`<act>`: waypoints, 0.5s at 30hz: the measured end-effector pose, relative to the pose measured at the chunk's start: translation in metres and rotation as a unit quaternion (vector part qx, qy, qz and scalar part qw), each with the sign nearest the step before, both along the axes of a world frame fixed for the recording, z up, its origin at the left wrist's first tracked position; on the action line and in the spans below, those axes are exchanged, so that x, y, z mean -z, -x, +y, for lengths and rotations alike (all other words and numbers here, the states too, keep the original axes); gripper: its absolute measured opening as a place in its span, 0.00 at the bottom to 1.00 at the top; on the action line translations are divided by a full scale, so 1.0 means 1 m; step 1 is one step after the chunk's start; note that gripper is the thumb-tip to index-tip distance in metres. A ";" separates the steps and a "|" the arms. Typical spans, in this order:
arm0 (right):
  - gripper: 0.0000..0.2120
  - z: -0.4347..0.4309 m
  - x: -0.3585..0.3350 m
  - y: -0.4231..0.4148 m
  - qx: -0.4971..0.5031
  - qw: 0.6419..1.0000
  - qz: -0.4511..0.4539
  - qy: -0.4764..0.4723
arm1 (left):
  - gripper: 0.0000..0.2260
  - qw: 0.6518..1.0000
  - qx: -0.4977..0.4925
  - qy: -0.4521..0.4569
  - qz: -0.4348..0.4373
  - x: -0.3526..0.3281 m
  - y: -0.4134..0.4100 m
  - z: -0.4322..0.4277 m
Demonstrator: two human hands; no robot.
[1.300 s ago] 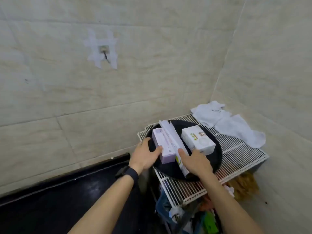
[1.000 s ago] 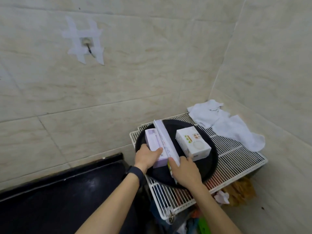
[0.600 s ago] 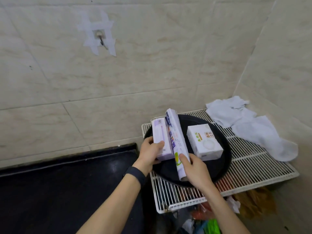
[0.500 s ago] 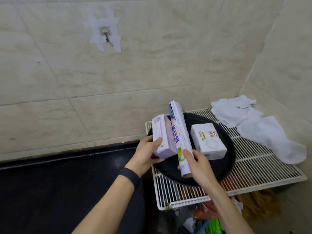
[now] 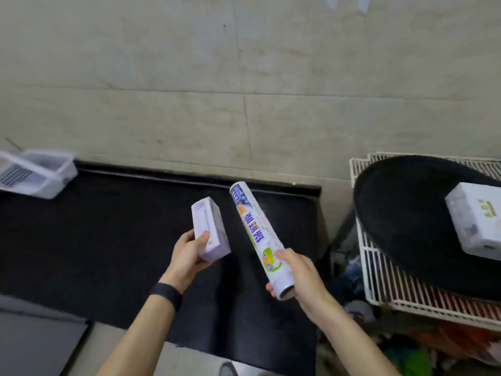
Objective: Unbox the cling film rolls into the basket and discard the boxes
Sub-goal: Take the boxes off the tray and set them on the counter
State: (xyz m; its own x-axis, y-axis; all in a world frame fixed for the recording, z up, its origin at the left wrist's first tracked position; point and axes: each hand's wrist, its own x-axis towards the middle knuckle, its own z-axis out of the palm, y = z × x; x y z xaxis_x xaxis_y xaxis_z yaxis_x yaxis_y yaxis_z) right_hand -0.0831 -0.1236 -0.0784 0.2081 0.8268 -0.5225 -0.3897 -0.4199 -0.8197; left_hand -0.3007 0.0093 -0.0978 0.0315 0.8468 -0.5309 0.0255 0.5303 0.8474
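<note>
Both items have left the black tray (image 5: 401,218) and hang over the dark bench (image 5: 95,240). Left hand (image 5: 189,253) grip closed on the light, stiff purple box (image 5: 210,232); right hand (image 5: 301,275) clasps the slick cling film roll (image 5: 257,234) near its lower end, better held mid-length.

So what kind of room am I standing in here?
Probably a home kitchen or utility corner: pale tiled walls, a black countertop, and a white wire rack with a black tray on it.
</note>
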 end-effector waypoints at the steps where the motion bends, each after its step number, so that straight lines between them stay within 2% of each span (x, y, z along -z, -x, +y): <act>1: 0.23 0.004 0.015 0.020 -0.014 0.999 -0.005 0.029 | 0.16 1.000 -0.010 0.017 0.013 0.016 0.019 -0.002; 4: 0.22 0.013 0.060 0.076 -0.022 0.992 -0.068 0.103 | 0.16 0.997 -0.029 0.062 0.031 0.058 0.066 -0.007; 8: 0.21 0.024 0.103 0.128 -0.057 0.958 -0.242 0.145 | 0.17 0.997 -0.018 0.066 0.036 0.091 0.101 0.000; 12: 0.09 0.038 0.133 0.172 -0.062 0.948 -0.287 0.124 | 0.19 0.995 0.048 0.015 0.081 0.110 0.121 0.018; 15: 0.13 0.046 0.148 0.195 -0.099 0.932 -0.332 0.104 | 0.17 0.988 0.094 -0.006 0.121 0.120 0.130 0.026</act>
State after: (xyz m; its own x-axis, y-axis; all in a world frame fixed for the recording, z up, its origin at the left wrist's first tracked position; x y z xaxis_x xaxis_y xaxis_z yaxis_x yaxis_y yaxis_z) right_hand -0.2785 -0.0776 -0.2267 0.3965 0.7780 -0.4874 0.2761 -0.6074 -0.7449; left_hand -0.4307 0.0354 -0.2180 0.0618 0.8442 -0.5325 0.3252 0.4874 0.8104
